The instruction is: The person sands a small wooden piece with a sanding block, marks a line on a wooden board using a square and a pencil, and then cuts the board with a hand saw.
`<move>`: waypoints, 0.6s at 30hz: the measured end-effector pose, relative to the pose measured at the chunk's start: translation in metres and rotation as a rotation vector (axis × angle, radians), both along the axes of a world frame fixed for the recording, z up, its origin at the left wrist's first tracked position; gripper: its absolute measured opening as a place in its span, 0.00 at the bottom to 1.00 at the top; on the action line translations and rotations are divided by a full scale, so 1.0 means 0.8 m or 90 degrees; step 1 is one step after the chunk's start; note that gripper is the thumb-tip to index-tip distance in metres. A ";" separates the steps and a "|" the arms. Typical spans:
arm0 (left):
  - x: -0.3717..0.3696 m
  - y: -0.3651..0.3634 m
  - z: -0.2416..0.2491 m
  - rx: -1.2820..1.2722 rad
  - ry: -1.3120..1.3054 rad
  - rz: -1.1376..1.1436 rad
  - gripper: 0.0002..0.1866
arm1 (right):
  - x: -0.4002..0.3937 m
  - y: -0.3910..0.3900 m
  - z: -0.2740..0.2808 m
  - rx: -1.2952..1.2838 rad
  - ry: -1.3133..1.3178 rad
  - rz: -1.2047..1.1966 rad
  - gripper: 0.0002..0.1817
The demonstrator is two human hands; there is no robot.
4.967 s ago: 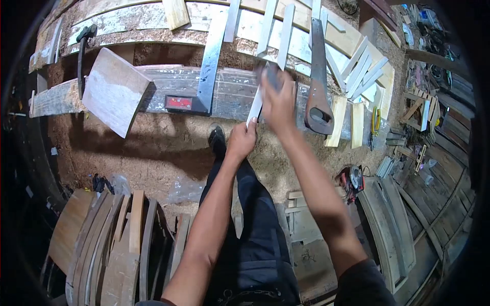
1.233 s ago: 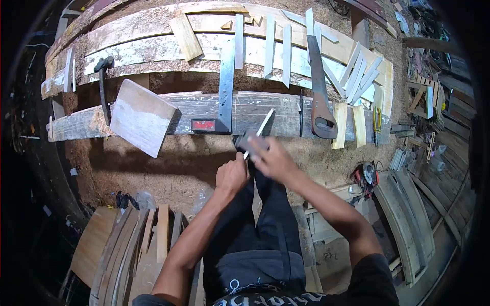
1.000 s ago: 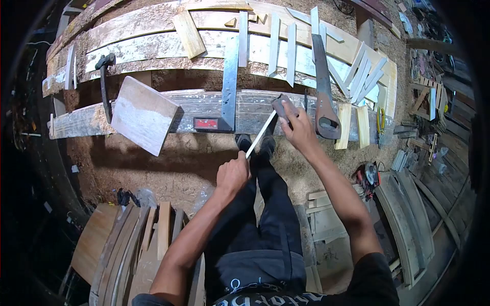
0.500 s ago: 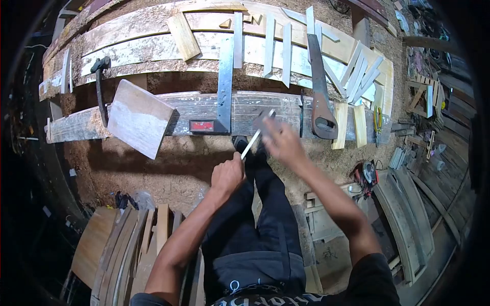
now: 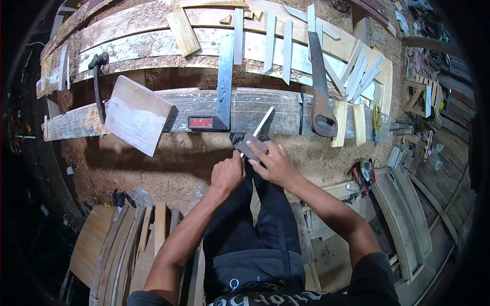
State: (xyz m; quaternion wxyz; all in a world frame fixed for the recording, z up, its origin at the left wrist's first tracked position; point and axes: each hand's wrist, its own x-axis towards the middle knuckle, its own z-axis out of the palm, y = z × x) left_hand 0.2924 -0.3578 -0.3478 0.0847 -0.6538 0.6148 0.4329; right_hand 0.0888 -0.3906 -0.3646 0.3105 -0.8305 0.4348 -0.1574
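Observation:
A thin pale wooden stick [image 5: 264, 121] slants up and away from my left hand [image 5: 228, 174], whose fingers are wrapped round its near end. My right hand [image 5: 278, 166] grips a piece of sandpaper [image 5: 252, 145], greyish brown, pressed over the stick just beyond my left fist. The sandpaper hides part of the stick. The stick's far end lies over the dark plank of the bench [image 5: 265, 97]. A carpenter's square [image 5: 223, 86] with a red label lies on that plank, left of the stick.
On the bench are a handsaw [image 5: 317, 76], a hammer [image 5: 98, 84], a square board [image 5: 138, 115], pliers [image 5: 377, 120] and several wood strips [image 5: 269, 43]. A red power tool [image 5: 366, 171] sits at the right. Stacked boards [image 5: 120, 250] stand at lower left; sawdust covers the ground.
My right hand has moved with the sandpaper from the far end of the stick down toward my left hand. My left hand keeps its hold.

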 end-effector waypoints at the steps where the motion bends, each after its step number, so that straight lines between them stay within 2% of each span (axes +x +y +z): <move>1: 0.002 -0.001 -0.002 0.004 -0.002 -0.006 0.10 | -0.005 -0.008 -0.007 -0.006 0.015 0.009 0.30; 2: 0.004 0.000 -0.003 0.011 -0.005 -0.011 0.10 | -0.010 -0.018 -0.016 -0.010 0.030 0.018 0.29; 3: 0.006 -0.001 -0.004 0.008 -0.005 -0.019 0.10 | -0.018 -0.037 -0.039 -0.016 0.030 -0.052 0.27; 5: 0.008 -0.003 -0.001 0.003 -0.006 -0.033 0.10 | -0.031 -0.085 -0.035 0.050 0.153 -0.178 0.28; 8: 0.008 -0.009 0.002 0.040 -0.011 -0.024 0.12 | -0.015 -0.059 -0.040 0.060 0.081 -0.220 0.29; 11: 0.007 -0.009 0.006 -0.006 -0.009 -0.033 0.10 | 0.027 0.007 0.014 0.042 -0.041 -0.108 0.29; 12: 0.006 -0.006 0.006 0.002 -0.016 -0.033 0.10 | 0.023 0.005 0.010 0.035 -0.019 -0.097 0.29; 14: 0.004 -0.004 0.002 0.014 -0.029 -0.036 0.10 | 0.000 -0.019 -0.014 0.016 0.025 -0.078 0.30; 15: 0.003 -0.004 0.003 0.019 -0.029 -0.037 0.10 | -0.016 -0.046 -0.033 0.082 0.027 -0.164 0.30; 17: 0.004 -0.007 0.007 0.021 -0.030 -0.035 0.10 | -0.039 -0.097 -0.026 0.048 0.127 -0.177 0.30; 18: 0.003 -0.008 0.007 0.022 -0.034 -0.033 0.10 | -0.036 -0.090 -0.032 0.050 0.093 -0.174 0.29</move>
